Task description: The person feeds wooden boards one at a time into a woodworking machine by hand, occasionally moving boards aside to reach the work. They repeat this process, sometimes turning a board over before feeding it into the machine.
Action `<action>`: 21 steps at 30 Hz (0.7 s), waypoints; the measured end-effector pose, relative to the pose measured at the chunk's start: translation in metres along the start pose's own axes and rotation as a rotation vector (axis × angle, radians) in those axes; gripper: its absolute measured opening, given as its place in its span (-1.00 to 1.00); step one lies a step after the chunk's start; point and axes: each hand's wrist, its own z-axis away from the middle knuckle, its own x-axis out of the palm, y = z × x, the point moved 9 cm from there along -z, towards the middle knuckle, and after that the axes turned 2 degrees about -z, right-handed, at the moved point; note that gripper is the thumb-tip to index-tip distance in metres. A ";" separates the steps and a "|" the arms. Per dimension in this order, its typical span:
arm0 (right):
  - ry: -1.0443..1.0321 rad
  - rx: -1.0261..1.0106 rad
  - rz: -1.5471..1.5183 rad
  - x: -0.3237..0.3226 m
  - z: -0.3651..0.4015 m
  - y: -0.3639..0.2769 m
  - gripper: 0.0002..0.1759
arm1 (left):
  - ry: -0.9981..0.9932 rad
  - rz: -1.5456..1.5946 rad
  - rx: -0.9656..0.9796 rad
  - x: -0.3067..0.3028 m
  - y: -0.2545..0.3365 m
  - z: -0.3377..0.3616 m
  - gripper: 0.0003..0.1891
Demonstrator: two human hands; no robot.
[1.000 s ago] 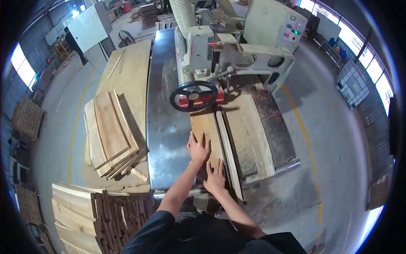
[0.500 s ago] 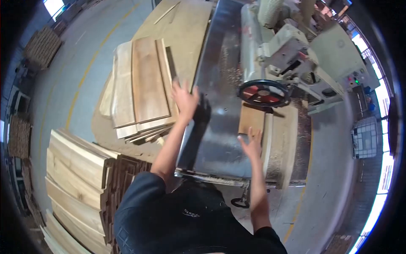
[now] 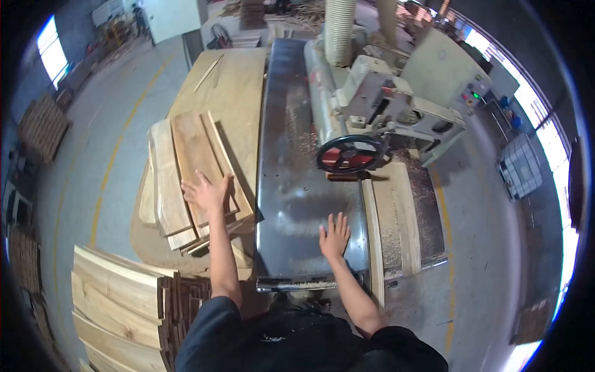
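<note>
My left hand (image 3: 206, 192) has its fingers spread over the near part of a brown board (image 3: 193, 146), which lies on a pile of boards left of the machine table. Over the near part of the dark metal table (image 3: 291, 248), my right hand (image 3: 334, 237) is open and holds nothing. Ahead of it is the black handwheel (image 3: 350, 154) of the machine. A small piece of brown wood (image 3: 343, 177) shows just under the wheel. Whether either palm touches the surface below cannot be made out.
A tall stack of boards (image 3: 118, 297) stands at the near left. The machine body (image 3: 372, 93) rises beyond the table. A long wooden strip (image 3: 374, 242) runs along the table's right side. A large pale panel (image 3: 238, 80) lies left of the table.
My left hand has moved left and nearer, onto the board pile. My right hand has shifted left, away from the brown board, which is now mostly out of sight under the machine. The view has turned.
</note>
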 end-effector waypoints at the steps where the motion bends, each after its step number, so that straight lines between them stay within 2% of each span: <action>1: -0.047 -0.049 -0.033 0.000 0.015 -0.005 -0.30 | -0.030 0.003 0.004 -0.002 0.003 0.007 0.19; 2: -0.103 -0.103 -0.065 -0.002 0.028 -0.006 -0.31 | -0.015 0.010 -0.007 0.006 0.002 0.007 0.17; 6: -0.093 -0.206 -0.155 -0.027 0.078 0.004 -0.34 | -0.055 0.032 -0.015 -0.014 0.016 0.054 0.08; 9: -0.085 -0.259 -0.181 -0.036 0.105 0.019 -0.34 | 0.014 0.042 0.167 -0.031 0.025 0.128 0.04; 11: -0.082 -0.252 -0.218 -0.041 0.120 0.029 -0.34 | -0.081 -0.038 0.325 -0.046 0.032 0.188 -0.01; 13: -0.149 -0.234 -0.272 -0.043 0.135 0.038 -0.33 | -0.131 0.013 0.374 -0.058 0.038 0.251 -0.06; 14: -0.157 -0.245 -0.295 -0.042 0.141 0.041 -0.32 | -0.129 0.025 0.323 -0.065 0.041 0.277 -0.06; 15: -0.164 -0.251 -0.328 -0.041 0.146 0.045 -0.33 | -0.151 0.114 0.326 -0.061 0.036 0.298 -0.06; 17: -0.208 -0.253 -0.367 -0.044 0.154 0.048 -0.34 | -0.219 0.102 0.380 -0.054 0.035 0.329 -0.06; 19: -0.240 -0.240 -0.456 -0.050 0.160 0.051 -0.42 | -0.276 0.139 0.351 -0.040 0.034 0.361 -0.10; 21: -0.263 -0.173 -0.720 -0.058 0.170 0.054 -0.46 | -0.318 0.183 0.395 -0.026 0.037 0.399 -0.12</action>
